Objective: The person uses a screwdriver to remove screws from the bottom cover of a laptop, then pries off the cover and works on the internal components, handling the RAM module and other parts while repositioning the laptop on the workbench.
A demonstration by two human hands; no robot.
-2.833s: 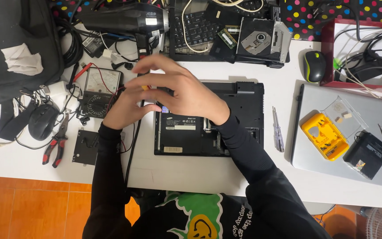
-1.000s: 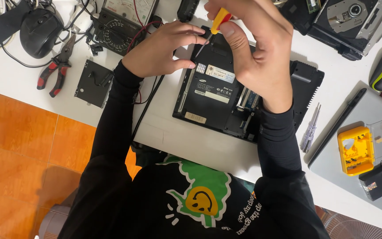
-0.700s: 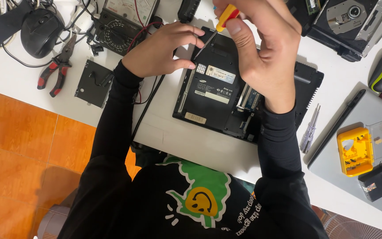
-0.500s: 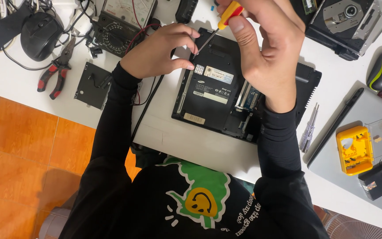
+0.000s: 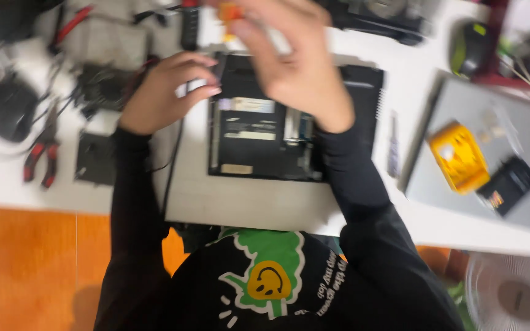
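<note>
The picture is blurred by motion. An upturned black laptop lies on the white table in front of me. My right hand is above its far edge, closed around a screwdriver with an orange and yellow handle near the top of the frame. My left hand rests at the laptop's far left corner, fingers curled against the edge. Whether it pinches anything is too blurred to tell. Both arms wear black sleeves.
Red-handled pliers, a black square part, a black mouse and cables lie at the left. At the right are a grey laptop bearing a yellow case and a black box, plus another mouse.
The camera has swung, so the laptop now sits squarer in view. My right hand stays on the screwdriver at the laptop's far edge, and my left hand stays at the corner.
</note>
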